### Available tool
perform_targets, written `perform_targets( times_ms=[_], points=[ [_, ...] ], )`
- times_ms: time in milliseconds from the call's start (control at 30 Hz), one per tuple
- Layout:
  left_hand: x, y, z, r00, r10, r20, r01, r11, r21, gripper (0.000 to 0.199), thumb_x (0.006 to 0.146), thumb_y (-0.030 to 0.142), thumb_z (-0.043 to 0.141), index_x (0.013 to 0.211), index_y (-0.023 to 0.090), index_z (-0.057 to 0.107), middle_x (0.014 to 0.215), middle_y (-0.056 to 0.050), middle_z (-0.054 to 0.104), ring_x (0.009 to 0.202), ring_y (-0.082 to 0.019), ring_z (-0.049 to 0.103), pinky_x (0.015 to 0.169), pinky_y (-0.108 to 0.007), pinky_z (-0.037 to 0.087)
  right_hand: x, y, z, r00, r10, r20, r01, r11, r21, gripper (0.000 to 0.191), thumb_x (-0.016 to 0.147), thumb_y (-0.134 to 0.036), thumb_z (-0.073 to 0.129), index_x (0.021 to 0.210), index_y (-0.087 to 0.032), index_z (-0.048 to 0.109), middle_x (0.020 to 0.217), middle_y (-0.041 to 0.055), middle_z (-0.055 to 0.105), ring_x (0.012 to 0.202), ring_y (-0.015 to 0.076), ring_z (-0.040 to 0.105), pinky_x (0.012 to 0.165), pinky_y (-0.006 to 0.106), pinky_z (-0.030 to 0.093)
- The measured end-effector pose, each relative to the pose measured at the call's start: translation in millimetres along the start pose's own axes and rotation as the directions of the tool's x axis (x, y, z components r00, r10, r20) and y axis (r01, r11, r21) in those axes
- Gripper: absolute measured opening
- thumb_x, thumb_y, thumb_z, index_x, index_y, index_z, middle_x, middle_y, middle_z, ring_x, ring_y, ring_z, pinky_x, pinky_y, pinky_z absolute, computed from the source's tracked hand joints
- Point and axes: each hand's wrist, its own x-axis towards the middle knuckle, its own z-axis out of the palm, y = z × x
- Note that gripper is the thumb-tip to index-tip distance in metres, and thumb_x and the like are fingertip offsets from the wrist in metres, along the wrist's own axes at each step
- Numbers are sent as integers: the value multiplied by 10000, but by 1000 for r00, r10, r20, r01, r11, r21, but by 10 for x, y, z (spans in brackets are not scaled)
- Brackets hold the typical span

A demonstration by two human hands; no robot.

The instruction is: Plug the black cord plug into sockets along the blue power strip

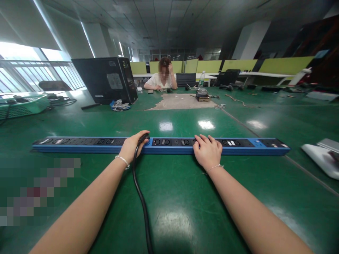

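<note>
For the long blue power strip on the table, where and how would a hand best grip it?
Probably by the long side walls of the power strip, one hand towards each end, coming from above with thumb on the near wall and fingers over the far one. It is a narrow bar lying flat, sockets up, so the grip should span its width and clear the black cable.

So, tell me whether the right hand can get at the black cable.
Probably yes: the right hand rests on the blue power strip, and bare green table separates it from the black cable below the left hand, which holds only the plug end.
</note>
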Motion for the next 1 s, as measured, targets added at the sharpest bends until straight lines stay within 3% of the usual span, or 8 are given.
perform_targets(
  times_ms=[167, 300, 533, 800, 1000],
  points=[
    [-12, 75, -35, 996, 73, 41, -77, 992, 96, 347, 875, 382, 453, 1168, 239, 573, 1100, -48, 679, 985, -216, 637, 884, -337, 470, 0, -8, -16, 1000, 0, 13, 0, 1000, -4, 348, 866, -299, 428, 1113, -260, 669, 1197, 14, 636, 1170, 263, 457, 970, 441, 245],
    [-36, 88, -1, 995, 60, 81, -74, 980, 185, 334, 885, 405, 450, 1160, 265, 576, 1099, -33, 686, 987, -221, 635, 887, -359, 449, 1, -9, -24, 1000, -4, 26, 4, 1000, -12, 351, 866, -304, 425, 1118, -261, 665, 1201, 16, 634, 1166, 263, 456, 960, 441, 248],
    [-152, 38, 101, 996, 79, -35, -66, 957, 281, 324, 903, 420, 425, 1196, 341, 539, 1150, -7, 665, 1038, -208, 608, 1008, -451, 311, 2, 6, -13, 1000, -6, 21, 6, 1000, -23, 356, 870, -308, 410, 1115, -268, 665, 1194, 10, 637, 1161, 258, 455, 952, 432, 249],
    [-182, 228, 37, 997, 45, -57, -23, 940, 341, 333, 906, 406, 405, 1192, 303, 542, 1148, -17, 660, 1033, -200, 605, 890, -349, 409, -6, 13, 4, 1000, -14, 18, 15, 999, -37, 377, 877, -306, 384, 1131, -257, 658, 1205, 22, 630, 1158, 259, 452, 965, 441, 247],
    [-187, 231, 9, 998, 59, -26, -47, 946, 322, 366, 901, 446, 396, 1208, 307, 537, 1131, -31, 665, 1032, -226, 603, 924, -394, 382, 13, -60, -38, 993, 35, 115, -29, 998, -61, 427, 868, -290, 347, 1199, -256, 615, 1286, 36, 574, 1205, 268, 428, 996, 493, 241]
  ],
)
